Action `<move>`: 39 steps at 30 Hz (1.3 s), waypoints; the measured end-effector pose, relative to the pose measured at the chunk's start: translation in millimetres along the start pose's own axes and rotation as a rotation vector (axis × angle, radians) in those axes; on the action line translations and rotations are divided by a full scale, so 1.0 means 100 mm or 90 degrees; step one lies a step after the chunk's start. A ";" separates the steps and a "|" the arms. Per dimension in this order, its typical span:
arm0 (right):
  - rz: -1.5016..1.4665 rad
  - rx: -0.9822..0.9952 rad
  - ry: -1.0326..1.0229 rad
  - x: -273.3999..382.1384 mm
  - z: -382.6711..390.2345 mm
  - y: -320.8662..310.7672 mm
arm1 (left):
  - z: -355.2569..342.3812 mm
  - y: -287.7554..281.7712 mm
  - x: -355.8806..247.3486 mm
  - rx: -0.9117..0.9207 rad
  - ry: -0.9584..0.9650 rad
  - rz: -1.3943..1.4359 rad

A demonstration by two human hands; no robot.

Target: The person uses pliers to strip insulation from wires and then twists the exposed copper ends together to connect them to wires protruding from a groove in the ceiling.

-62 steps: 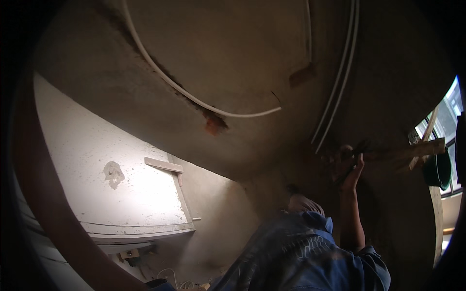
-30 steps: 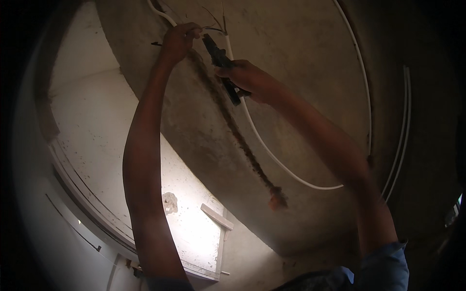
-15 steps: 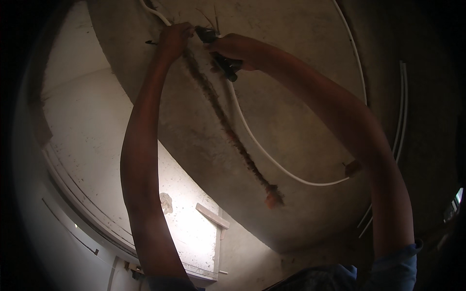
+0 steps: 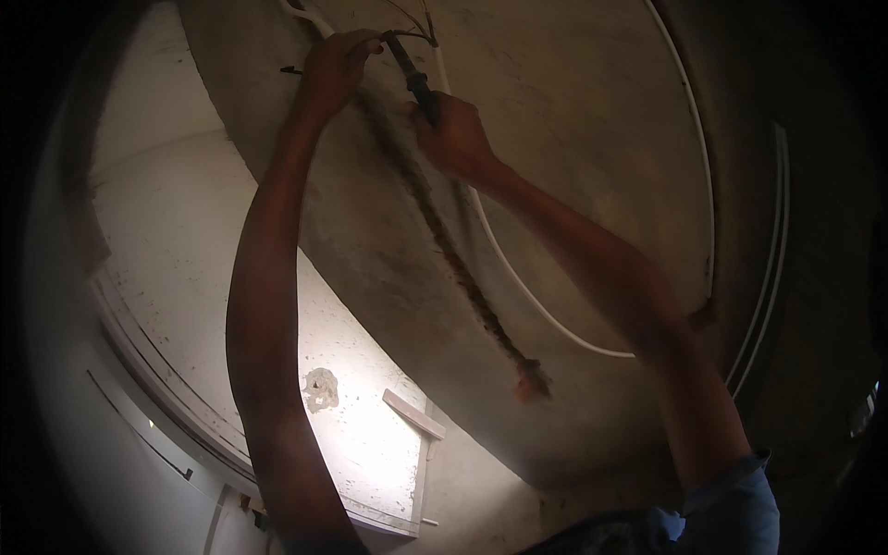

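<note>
Overhead, my left hand point(image 4: 335, 72) has its fingers pinched together, apparently on the end of a thin dark wire point(image 4: 418, 35). That wire curves to the open upper end of a white conduit point(image 4: 440, 69). My right hand point(image 4: 453, 137) is wrapped round a long dark hand tool point(image 4: 414, 79) with a collar partway along. The tool points up and left, its tip touching or very near the wire beside my left fingertips. Its exact kind is unclear in the dim light. More thin wires point(image 4: 407, 13) stick out above the conduit's end.
Below my hands a rough groove point(image 4: 444, 245) runs down the bare grey surface point(image 4: 573, 185). The white conduit loops behind my right forearm. Another white pipe point(image 4: 692, 102) curves at the right. A brightly lit pale wall point(image 4: 370, 444) with a short wooden strip point(image 4: 413, 413) lies lower left.
My right hand has moved down slightly, and the tool now extends upward from it toward my left fingers. My right elbow has swung inward. My left hand has barely moved.
</note>
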State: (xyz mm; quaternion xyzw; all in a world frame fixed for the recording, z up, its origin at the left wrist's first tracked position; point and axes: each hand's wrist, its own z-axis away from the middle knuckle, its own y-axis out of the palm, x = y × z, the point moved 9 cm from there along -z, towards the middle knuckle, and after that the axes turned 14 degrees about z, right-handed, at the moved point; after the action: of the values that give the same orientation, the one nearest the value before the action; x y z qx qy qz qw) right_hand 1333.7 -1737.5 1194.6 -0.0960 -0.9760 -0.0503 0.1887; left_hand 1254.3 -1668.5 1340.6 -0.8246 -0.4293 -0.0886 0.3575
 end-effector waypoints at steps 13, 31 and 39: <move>-0.061 -0.005 -0.065 -0.01 -0.09 0.00 | -0.17 -0.22 -0.05 0.168 -0.072 -0.006; -0.032 -0.069 -0.111 -0.03 -0.07 0.05 | -0.17 -0.15 0.00 0.150 -0.092 0.000; -0.031 -0.088 -0.109 -0.03 -0.09 0.04 | -0.20 -0.15 0.01 0.147 -0.110 0.020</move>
State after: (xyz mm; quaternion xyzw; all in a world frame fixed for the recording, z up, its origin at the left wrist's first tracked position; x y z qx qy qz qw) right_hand 1340.4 -1734.9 1202.4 -0.0889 -0.9849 -0.1135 0.0959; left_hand 1247.0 -1675.4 1363.5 -0.7891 -0.4529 0.0382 0.4132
